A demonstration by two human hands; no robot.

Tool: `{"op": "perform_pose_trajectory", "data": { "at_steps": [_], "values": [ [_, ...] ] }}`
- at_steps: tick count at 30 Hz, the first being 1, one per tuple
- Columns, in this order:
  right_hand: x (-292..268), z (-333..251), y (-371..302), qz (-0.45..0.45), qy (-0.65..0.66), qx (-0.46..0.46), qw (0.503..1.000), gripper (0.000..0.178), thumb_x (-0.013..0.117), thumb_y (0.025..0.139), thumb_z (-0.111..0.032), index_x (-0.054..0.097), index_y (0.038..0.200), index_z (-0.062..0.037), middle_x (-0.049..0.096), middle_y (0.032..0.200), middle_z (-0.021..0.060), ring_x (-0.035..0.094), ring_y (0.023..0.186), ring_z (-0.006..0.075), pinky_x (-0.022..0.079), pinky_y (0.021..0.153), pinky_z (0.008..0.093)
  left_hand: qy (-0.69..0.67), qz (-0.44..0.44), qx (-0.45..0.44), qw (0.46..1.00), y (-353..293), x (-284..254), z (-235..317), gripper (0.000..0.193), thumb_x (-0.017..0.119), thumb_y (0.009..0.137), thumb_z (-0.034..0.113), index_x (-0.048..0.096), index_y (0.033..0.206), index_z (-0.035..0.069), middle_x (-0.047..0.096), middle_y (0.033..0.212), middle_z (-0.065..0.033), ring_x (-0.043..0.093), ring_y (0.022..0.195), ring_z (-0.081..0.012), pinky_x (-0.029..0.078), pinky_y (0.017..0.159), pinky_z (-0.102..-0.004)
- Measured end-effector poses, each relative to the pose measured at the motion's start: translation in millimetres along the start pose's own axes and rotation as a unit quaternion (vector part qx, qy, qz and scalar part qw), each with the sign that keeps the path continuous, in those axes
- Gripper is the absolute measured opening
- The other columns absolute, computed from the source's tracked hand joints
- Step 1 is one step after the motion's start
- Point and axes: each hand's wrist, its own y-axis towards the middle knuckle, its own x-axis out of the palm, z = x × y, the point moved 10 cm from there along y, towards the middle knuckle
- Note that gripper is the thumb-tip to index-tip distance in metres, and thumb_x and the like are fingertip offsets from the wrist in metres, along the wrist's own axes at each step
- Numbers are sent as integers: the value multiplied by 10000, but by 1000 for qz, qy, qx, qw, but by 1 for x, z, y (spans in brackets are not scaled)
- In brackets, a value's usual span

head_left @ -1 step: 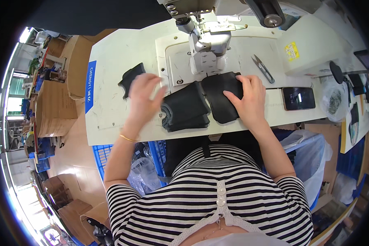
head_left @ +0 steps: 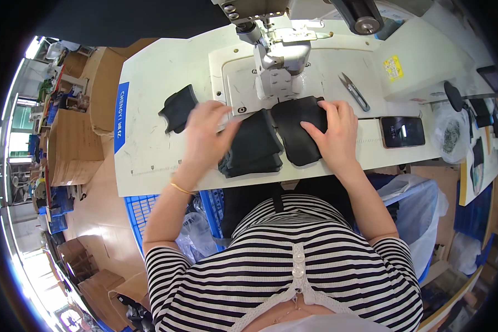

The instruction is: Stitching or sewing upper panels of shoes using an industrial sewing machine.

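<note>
On the pale desk [head_left: 144, 127], in front of a post-bed sewing machine [head_left: 284, 62], black fabric pieces lie in two overlapping-looking groups, and the work seems to be at the handling stage, between seams. The pieces appear already cut to shape: a layered stack [head_left: 255, 145] sits with its lower edges fanned, and just right of it lies a rounded black panel [head_left: 297, 130]. The right hand [head_left: 337, 131] rests on that panel, thumb and fingers spread wide, steadying it without a visible pinch. The left hand [head_left: 209, 135], blurred, hangs at the stack's left side with thumb and fingers apart; it seems to hold nothing. A single notched black piece [head_left: 180, 109] lies apart, farther left. No fabric shows under the needle, so sewing on these pieces, if any is left, is not under way; whether any seams are already stitched is too small to tell.
</note>
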Motion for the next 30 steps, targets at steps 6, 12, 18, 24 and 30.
{"op": "perform_pose_trajectory", "data": {
  "at_steps": [6, 12, 18, 24, 30],
  "values": [
    [-8, -4, -3, 41, -6, -23, 999, 517, 814, 729, -259, 603, 1150, -45, 539, 1052, 101, 532, 971, 280, 400, 844, 404, -20, -9, -117, 993, -1, 47, 16, 250, 767, 784, 143, 669, 982, 26, 608, 967, -124, 582, 927, -324, 463, 821, -417],
    [-8, -1, 13, 10, 11, -74, 997, 472, 830, 702, -279, 622, 1061, -54, 541, 1054, 97, 533, 981, 285, 407, 856, 416, -89, 51, -75, 992, -5, 40, 22, 156, 728, 799, 32, 691, 945, -6, 654, 974, -108, 637, 888, -294, 508, 793, -352],
    [-9, 7, 26, -24, 18, -73, 997, 401, 843, 687, -249, 580, 926, -64, 533, 981, 90, 539, 983, 292, 415, 853, 409, -114, 130, -26, 985, -7, 22, 25, 124, 707, 792, -37, 679, 910, -10, 677, 928, -91, 654, 841, -250, 518, 757, -319],
    [-16, 11, 16, -28, 92, -77, 992, 204, 730, 820, -105, 602, 955, -22, 596, 843, 101, 590, 800, 266, 456, 759, 354, -480, 57, -231, 845, -7, 19, -10, 104, 689, 842, -79, 675, 922, -13, 649, 855, -17, 600, 833, -82, 492, 768, -225],
    [-35, -42, 26, -100, 378, 71, 918, 158, 649, 913, -64, 633, 1058, -3, 679, 848, 95, 628, 704, 133, 489, 635, 267, -357, 1, -50, 933, 38, -35, 87, 131, 722, 799, -82, 684, 895, -1, 645, 941, -51, 610, 891, -112, 482, 805, -224]
  ]
}}
